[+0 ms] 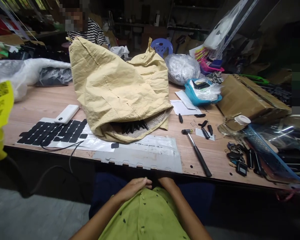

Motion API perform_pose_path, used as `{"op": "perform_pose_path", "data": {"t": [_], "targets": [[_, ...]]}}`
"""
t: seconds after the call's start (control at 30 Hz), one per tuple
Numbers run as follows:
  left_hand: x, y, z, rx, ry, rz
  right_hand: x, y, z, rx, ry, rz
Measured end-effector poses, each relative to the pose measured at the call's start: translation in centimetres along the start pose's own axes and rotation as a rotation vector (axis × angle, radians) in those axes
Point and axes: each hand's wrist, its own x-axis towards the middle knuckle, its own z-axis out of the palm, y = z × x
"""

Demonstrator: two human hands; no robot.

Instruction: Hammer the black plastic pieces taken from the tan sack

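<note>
Seemingly at rest, with the work spread out in front

We found the person's left hand point(134, 188) low against the green shirt point(140, 213), just short of the table point(35, 103). Its fingers lay loosely together, nearly straight, and we saw nothing pinched in them. Of the right hand point(166, 182) we saw little past the wrist; the remainder was lost in shadow, so we could not tell whether it was spread or pressed closed. We read the inward bend of both arms as a resting pose.

We logged the tan sack point(122, 83) at mid-table, slumped on its side, mouth turned toward the person, presumably so that the black pieces point(136, 126) inside could be got at from the near side. A grey sheet point(142, 156) ran along the near edge in front of the mouth, perhaps to shield the wood.

To its right we noted the hammer point(197, 151), head away and handle toward the person, which we took as handy for grasping. Loose black handles point(205, 130) lay near its head. On the left, black pads point(37, 133) sat in rows, probably for tidy separation, with a white device point(67, 114) at their far side. Behind the sack we saw a co-worker's striped sleeve point(97, 33)
</note>
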Motion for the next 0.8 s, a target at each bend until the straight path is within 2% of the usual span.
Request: {"op": "perform_pose_path", "data": {"t": [0.1,0.17,0.27,0.33,0.4,0.47,0.5,0.53,0.6,0.63,0.7,0.73,0.8], "targets": [[-2.6,2.2,-0.2,0.030,0.087,0.098,-1.8,0.6,-0.1,-0.132,-0.128,0.190],[-4.3,3.8,-0.4,0.063,0.109,0.122,-3.0,0.6,-0.5,-0.201,-0.193,0.228],[-5.5,6.1,-0.7,0.113,0.140,0.157,-5.0,-0.4,-1.9,-0.149,-0.300,0.075],[-5.1,7.8,-0.8,0.184,0.207,0.235,-6.3,-1.6,-3.6,-0.036,-0.376,-0.058],[-3.6,9.7,-1.2,0.282,0.362,0.375,-7.4,-2.8,-5.7,0.093,-0.434,-0.152],[-1.3,11.6,-2.3,0.427,0.621,0.533,-8.0,-3.5,-8.1,0.244,-0.414,-0.198],[0.0,12.5,-3.0,0.523,0.771,0.585,-7.9,-3.5,-9.3,0.303,-0.356,-0.206],[1.2,13.4,-3.9,0.611,0.921,0.596,-7.5,-3.4,-10.4,0.348,-0.244,-0.211],[3.5,14.7,-5.9,0.737,1.189,0.500,-6.1,-2.4,-12.1,0.382,0.097,-0.203],[4.4,15.2,-6.8,0.775,1.259,0.416,-5.2,-1.7,-12.8,0.369,0.295,-0.177],[5.6,15.8,-8.4,0.818,1.308,0.253,-3.3,-0.2,-13.6,0.264,0.644,-0.111],[5.9,15.9,-9.0,0.828,1.304,0.193,-2.5,0.6,-13.7,0.187,0.741,-0.083],[6.1,16.1,-9.8,0.835,1.283,0.133,-1.3,1.9,-13.7,0.040,0.812,-0.039]]}}
